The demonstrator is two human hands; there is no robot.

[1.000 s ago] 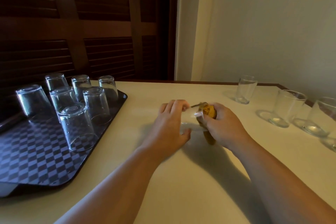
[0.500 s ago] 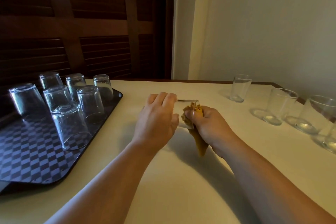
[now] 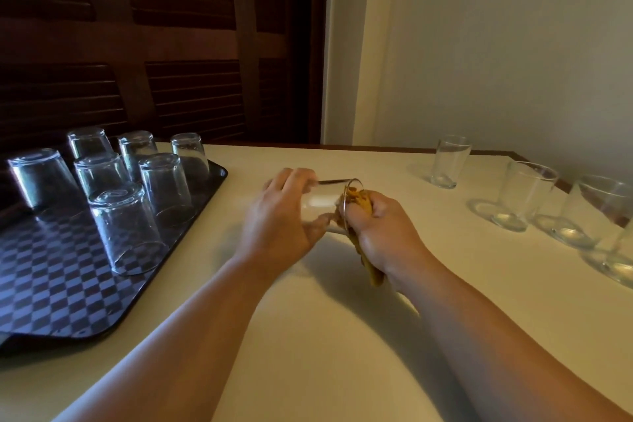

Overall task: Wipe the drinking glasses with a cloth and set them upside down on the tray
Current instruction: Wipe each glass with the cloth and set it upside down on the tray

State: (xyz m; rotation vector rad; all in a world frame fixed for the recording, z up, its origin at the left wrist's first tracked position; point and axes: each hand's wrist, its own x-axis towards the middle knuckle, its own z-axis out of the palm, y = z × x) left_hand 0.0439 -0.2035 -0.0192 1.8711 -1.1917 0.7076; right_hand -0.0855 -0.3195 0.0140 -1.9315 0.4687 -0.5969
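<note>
A single head-worn wide-angle camera looks forward and down over the worktop [image 3: 308,336] from close at its near side, facing the wall [image 3: 513,62] behind the worktop's far edge.

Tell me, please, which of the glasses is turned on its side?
The glass gripped in the left hand, its mouth facing the cloth in the right hand; the tray glasses stand upside down, the rest upright.

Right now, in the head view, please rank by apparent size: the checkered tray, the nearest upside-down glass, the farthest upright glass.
1. checkered tray
2. nearest upside-down glass
3. farthest upright glass
Nearness to the camera may explain the glasses' difference, so their true sizes are unsure.
</note>
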